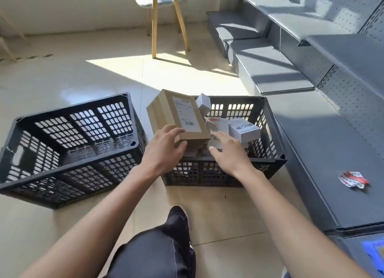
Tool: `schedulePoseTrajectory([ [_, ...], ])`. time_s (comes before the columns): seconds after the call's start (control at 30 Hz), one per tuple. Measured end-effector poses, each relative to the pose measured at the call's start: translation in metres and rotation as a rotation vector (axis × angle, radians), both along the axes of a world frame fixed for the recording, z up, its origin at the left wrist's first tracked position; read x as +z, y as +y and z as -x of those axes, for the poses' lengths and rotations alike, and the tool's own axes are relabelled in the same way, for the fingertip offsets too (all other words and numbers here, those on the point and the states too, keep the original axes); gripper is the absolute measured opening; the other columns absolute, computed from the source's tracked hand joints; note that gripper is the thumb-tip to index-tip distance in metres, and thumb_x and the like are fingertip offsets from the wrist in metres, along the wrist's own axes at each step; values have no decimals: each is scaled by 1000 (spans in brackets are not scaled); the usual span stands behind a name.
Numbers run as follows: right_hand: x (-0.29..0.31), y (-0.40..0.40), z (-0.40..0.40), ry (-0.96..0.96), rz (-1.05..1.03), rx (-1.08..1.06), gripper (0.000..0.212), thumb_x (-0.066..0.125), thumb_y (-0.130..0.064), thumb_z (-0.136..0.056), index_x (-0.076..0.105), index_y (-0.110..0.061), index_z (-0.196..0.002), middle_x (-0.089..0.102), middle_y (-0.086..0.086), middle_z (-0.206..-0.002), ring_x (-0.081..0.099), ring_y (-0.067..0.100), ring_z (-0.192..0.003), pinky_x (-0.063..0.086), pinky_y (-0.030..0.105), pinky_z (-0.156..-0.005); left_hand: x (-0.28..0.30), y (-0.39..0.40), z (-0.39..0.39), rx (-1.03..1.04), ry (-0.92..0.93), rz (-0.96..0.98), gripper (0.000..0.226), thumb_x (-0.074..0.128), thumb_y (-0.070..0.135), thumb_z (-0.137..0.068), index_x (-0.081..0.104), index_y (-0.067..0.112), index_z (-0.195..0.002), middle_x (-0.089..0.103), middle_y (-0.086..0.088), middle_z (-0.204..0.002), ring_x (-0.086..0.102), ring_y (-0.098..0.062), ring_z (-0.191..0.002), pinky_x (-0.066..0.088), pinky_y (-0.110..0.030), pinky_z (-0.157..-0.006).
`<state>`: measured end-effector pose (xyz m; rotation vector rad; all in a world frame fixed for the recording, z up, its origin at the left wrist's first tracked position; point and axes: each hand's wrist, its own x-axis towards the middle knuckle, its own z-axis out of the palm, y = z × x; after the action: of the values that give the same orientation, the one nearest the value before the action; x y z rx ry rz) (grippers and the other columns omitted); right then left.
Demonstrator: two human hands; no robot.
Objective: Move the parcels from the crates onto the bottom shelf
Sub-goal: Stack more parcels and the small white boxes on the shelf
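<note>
A brown cardboard parcel (176, 115) with a white label tilts up at the left end of the right black crate (270, 132). My left hand (164, 149) grips its near left corner, thumb underneath and fingers on top. My right hand (226, 149) hovers open over the crate just right of that parcel, fingers spread above a flat white parcel (218, 132). More white boxes (244, 130) lie in the same crate. The left black crate (68, 149) looks empty. The grey bottom shelf (324, 153) runs along the right.
A small red and white packet (353, 180) lies on the bottom shelf. Higher grey shelves (270, 70) step up behind it. A wooden-legged stool (160, 18) stands on the tiled floor further back. My knee and dark shoe (178, 217) are in front of the crates.
</note>
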<state>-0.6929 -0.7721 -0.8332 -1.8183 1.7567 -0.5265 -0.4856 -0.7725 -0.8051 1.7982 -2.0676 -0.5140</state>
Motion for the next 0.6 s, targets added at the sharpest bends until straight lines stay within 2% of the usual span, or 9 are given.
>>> schedulePoseTrajectory([
  [0.17,-32,-35,-15,52,-71,56,58,59,-25,-98,37,-30,-152,27,-1,-163,31,27,-147,34,51,-116,-29,-28,-7,31,-5,-47,54,59,38,-99,44,29,-150,29,-4,-163,29,-26,-148,29,-47,-118],
  [0.3,-51,-50,-17,96,-98,64,63,60,-23,-98,32,-29,-154,20,2,-165,28,29,-148,32,48,-115,-48,-40,-13,56,4,-104,64,61,41,-97,35,35,-155,16,-4,-168,18,-26,-153,25,-50,-120],
  [0.5,-81,-76,-17,-47,-151,-2,73,67,-28,-95,27,-31,-156,12,4,-167,21,28,-150,27,45,-118,-63,-55,-12,80,26,-109,74,67,41,-93,29,39,-156,3,-5,-170,11,-28,-155,22,-51,-121],
  [0.6,-91,-86,-20,-80,-153,-19,76,68,-29,-94,25,-34,-156,11,3,-167,21,28,-150,28,47,-118,-72,-62,-11,92,44,-107,80,69,43,-92,23,45,-156,-3,-5,-170,8,-27,-156,24,-49,-120],
])
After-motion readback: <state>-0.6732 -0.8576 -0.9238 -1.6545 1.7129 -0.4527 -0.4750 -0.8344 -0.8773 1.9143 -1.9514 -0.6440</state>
